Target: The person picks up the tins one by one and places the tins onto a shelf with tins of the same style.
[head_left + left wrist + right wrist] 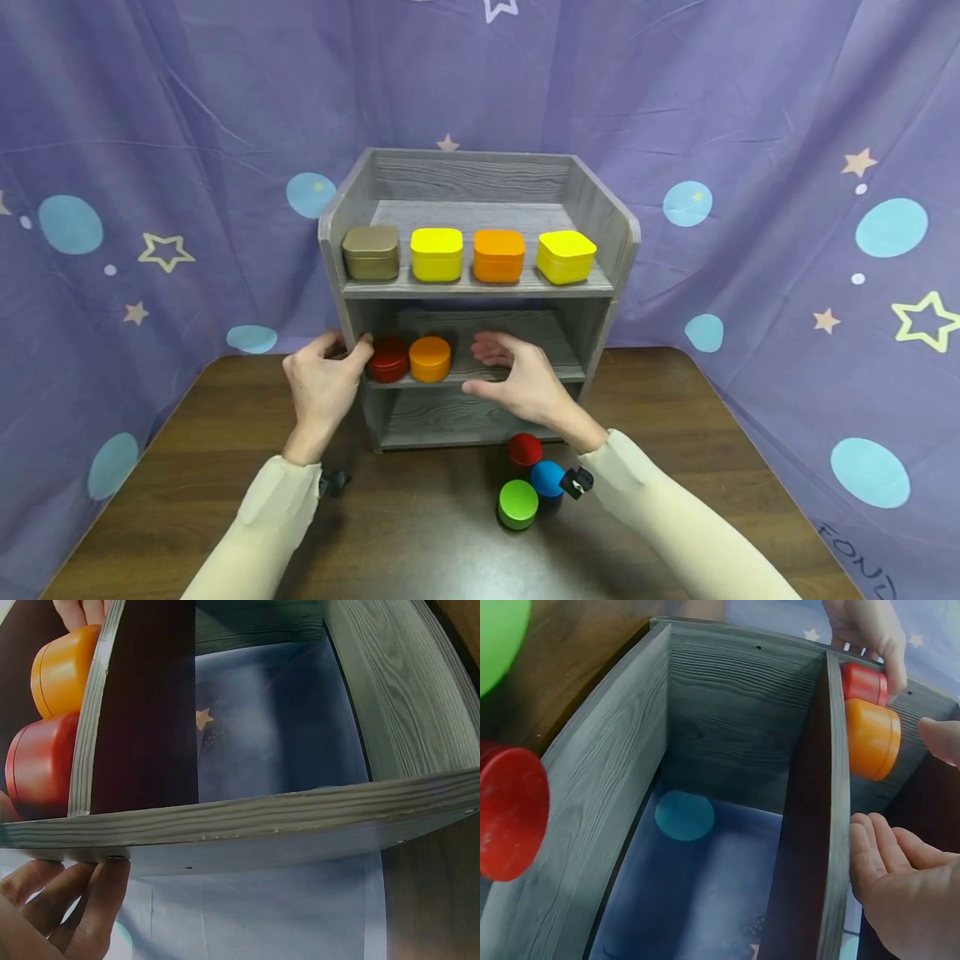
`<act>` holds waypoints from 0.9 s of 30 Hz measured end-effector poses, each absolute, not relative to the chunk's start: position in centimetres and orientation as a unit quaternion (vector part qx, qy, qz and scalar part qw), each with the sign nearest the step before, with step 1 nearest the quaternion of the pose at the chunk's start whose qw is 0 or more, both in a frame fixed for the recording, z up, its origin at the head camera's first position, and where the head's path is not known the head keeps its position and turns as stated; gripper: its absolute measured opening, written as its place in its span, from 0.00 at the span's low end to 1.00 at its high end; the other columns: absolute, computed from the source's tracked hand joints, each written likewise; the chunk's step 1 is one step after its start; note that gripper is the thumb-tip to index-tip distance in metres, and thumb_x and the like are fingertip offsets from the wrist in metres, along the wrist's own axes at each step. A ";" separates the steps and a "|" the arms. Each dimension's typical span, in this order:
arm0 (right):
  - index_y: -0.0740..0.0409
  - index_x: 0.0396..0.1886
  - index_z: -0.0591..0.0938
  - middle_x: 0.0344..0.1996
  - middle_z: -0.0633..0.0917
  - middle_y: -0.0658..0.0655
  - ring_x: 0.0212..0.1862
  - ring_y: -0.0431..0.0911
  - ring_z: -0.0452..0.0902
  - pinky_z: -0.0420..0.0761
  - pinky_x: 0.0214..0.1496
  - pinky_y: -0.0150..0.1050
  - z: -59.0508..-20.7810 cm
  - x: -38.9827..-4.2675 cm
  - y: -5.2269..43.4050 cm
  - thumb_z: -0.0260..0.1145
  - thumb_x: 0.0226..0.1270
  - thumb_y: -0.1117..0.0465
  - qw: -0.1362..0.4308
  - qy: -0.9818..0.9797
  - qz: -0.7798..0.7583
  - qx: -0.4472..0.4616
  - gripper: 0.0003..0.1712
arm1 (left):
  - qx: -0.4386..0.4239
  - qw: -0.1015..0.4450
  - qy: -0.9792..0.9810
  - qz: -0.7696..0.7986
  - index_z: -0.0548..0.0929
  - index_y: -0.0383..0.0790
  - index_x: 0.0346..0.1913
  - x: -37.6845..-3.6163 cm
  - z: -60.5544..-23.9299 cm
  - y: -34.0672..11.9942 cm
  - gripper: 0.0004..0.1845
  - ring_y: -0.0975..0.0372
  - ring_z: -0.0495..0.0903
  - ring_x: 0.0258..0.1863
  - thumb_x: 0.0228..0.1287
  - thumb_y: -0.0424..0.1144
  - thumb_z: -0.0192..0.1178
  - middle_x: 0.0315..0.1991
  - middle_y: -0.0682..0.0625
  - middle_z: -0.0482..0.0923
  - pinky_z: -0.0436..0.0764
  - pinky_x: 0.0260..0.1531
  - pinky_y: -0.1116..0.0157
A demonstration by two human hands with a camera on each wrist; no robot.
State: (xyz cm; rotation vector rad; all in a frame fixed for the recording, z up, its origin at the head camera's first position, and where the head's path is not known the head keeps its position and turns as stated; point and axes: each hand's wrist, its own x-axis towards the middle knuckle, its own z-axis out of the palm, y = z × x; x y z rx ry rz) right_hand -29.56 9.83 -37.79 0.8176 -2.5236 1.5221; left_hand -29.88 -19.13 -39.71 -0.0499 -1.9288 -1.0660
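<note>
The left hand (324,383) grips the shelf unit's (600,208) left wall, thumb touching the red tin (387,358) at the middle shelf's left end; the right hand (517,379) hovers loosely spread beside the orange tin (430,358). These look like light, rigid, smooth metal tins, best pinched around the sides. The unit stands at the brown table's (712,433) back edge, before a purple curtain (787,125).

Our two hands, reaching forward

Our left hand (324,387) curls its fingers; our right hand (517,379) opens, fingers relaxed.
</note>
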 end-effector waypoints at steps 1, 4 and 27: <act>0.69 0.73 0.77 0.64 0.88 0.66 0.63 0.58 0.87 0.83 0.71 0.53 -37.8 -29.3 10.1 0.81 0.64 0.61 0.046 -0.824 0.498 0.267 0.40 | -0.020 0.452 -0.781 -0.431 0.90 0.35 0.24 -29.9 -39.7 -19.1 0.11 0.88 0.69 0.23 0.57 0.39 0.76 0.21 0.40 0.89 0.65 0.27 0.80; 0.68 0.72 0.78 0.63 0.88 0.65 0.62 0.57 0.87 0.84 0.70 0.51 -37.9 -28.6 11.0 0.81 0.63 0.62 0.056 -0.821 0.503 0.266 0.39 | -0.020 0.453 -0.781 -0.429 0.90 0.35 0.23 -29.9 -39.6 -19.1 0.11 0.89 0.69 0.23 0.56 0.39 0.76 0.21 0.40 0.88 0.65 0.27 0.80; 0.61 0.67 0.83 0.56 0.92 0.59 0.56 0.45 0.89 0.86 0.64 0.40 -42.7 -24.1 17.8 0.83 0.62 0.61 0.079 -0.832 0.490 0.248 0.34 | -0.013 0.452 -0.784 -0.424 0.90 0.36 0.24 -29.8 -39.8 -19.1 0.12 0.87 0.69 0.22 0.57 0.40 0.77 0.20 0.42 0.88 0.66 0.26 0.79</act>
